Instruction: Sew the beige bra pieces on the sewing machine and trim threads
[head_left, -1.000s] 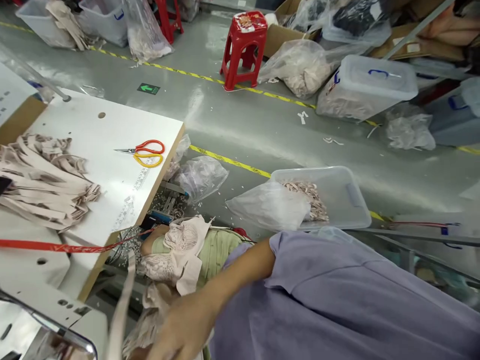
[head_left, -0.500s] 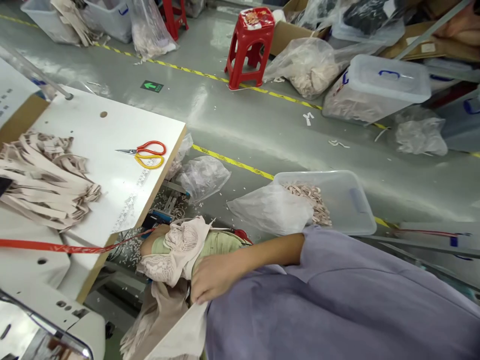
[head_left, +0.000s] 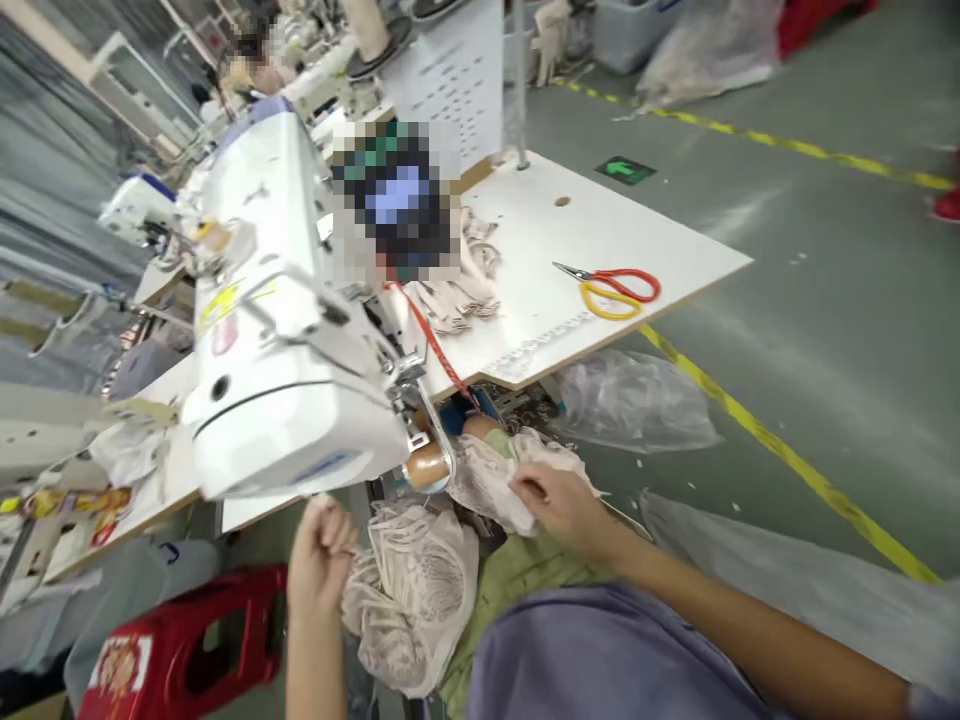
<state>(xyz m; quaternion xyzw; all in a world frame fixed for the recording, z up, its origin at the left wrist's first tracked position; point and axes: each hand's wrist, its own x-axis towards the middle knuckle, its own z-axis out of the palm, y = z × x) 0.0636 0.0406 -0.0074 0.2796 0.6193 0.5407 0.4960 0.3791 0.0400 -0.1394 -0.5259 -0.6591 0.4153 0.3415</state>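
Note:
My right hand (head_left: 559, 508) is closed with its fingertips on a pale lace bra (head_left: 487, 485) that lies over my lap. My left hand (head_left: 324, 550) is raised below the sewing machine head (head_left: 300, 435), fingers curled in; whatever they may hold is hidden. Beside it, a bunch of beige lace bras (head_left: 420, 590) hangs at the left side of my lap, apart from the fist as far as I can tell. A red band (head_left: 435, 345) runs from the machine down past the table edge.
Scissors (head_left: 619, 292) with red and yellow handles lie on the white table (head_left: 675, 240), near beige fabric strips (head_left: 457, 305). A red stool (head_left: 180, 650) stands at lower left. Clear plastic bags (head_left: 637, 400) lie on the floor at right. Another person is in the far background.
The view has swung left, bringing the sewing machine and my left hand into sight. My right hand has moved from the fabric at my waist to the bra on my lap.

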